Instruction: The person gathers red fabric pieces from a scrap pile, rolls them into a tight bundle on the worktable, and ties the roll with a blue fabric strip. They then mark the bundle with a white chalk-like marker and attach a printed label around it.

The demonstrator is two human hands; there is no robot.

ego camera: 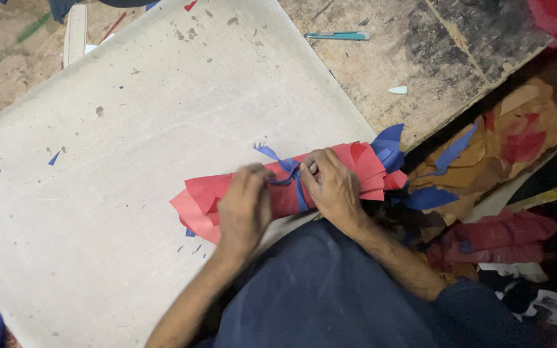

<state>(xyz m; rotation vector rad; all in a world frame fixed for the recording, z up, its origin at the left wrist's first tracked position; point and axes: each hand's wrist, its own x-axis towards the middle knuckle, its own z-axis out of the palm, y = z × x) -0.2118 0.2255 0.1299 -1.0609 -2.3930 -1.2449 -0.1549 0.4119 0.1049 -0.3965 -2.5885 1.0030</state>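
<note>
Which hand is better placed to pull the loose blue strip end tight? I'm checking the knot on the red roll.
Probably the right hand: the free end of the blue strip sticks up beside its fingertips at the knot, while the left hand lies on the red roll.

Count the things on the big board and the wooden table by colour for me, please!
Red: 1, the rolled bundle of red sheets under both hands
Blue: 2, the blue strip around the bundle and the teal knife
Pale green: 1, the small chalk piece
Total: 4
</note>
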